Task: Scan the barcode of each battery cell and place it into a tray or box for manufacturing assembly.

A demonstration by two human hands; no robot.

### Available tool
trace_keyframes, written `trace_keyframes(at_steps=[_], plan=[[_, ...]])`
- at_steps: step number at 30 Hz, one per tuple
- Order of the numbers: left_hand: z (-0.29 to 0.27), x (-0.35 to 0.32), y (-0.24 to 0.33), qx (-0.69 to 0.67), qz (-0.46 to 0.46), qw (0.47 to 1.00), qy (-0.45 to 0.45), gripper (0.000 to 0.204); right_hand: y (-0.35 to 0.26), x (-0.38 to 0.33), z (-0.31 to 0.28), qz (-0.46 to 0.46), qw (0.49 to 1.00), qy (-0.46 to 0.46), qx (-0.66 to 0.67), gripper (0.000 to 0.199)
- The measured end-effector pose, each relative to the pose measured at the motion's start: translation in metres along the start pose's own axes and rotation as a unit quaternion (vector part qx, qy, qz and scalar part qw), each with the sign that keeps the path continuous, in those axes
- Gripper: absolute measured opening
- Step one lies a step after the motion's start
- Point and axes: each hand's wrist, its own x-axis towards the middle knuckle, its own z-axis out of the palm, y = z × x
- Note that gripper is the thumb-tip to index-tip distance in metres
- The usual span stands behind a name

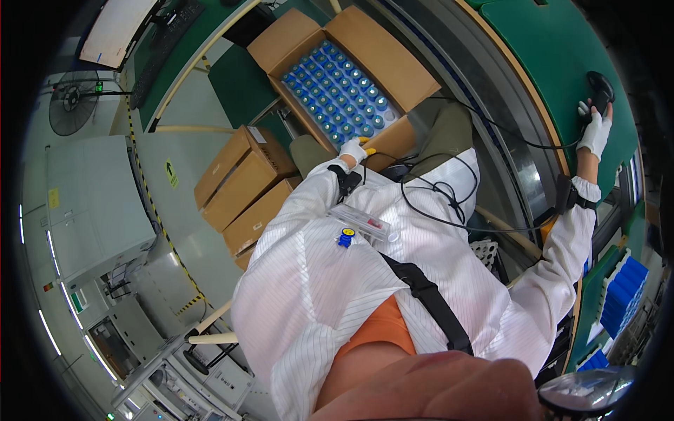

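An open cardboard box [409, 62] stands in front of my knees, filled with rows of blue-topped cylinders [335, 91]. My left hand [353, 151], in a white glove with yellow fingertips, is closed at the box's near edge, its fingertips against the flap. Out to the far right, my right hand [595, 133], also gloved, grips the handle of a black handheld scanner [600, 88] over the green bench top. The scanner's black cable [537, 146] runs back across the conveyor edge to my lap.
Closed cardboard boxes [242, 172] are stacked left of my legs. A metal conveyor rail [519, 168] runs beside the green bench [540, 42]. Blue trays [623, 295] sit at the lower right. A fan [72, 99] and a keyboard [165, 52] are at the upper left.
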Motion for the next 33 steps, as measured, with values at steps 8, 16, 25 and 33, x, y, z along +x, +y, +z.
trace_keyframes(at_steps=[8,16,25,33], plan=[[-0.007,-0.012,0.020,0.017,-0.012,1.000,-0.006,0.061,0.001,-0.009,0.000,-0.048,0.979,-0.034,-0.195,0.050],[-0.013,-0.028,0.045,0.215,0.011,0.977,0.010,0.067,0.006,-0.009,-0.001,-0.044,0.978,-0.051,-0.196,0.047],[-0.009,-0.028,0.046,0.259,0.013,0.966,0.013,0.071,-0.009,-0.020,0.001,-0.159,0.941,-0.041,-0.296,0.057],[-0.004,-0.018,0.030,0.236,0.038,0.971,0.003,0.069,-0.024,-0.028,0.010,-0.181,0.932,-0.041,-0.313,0.054]])
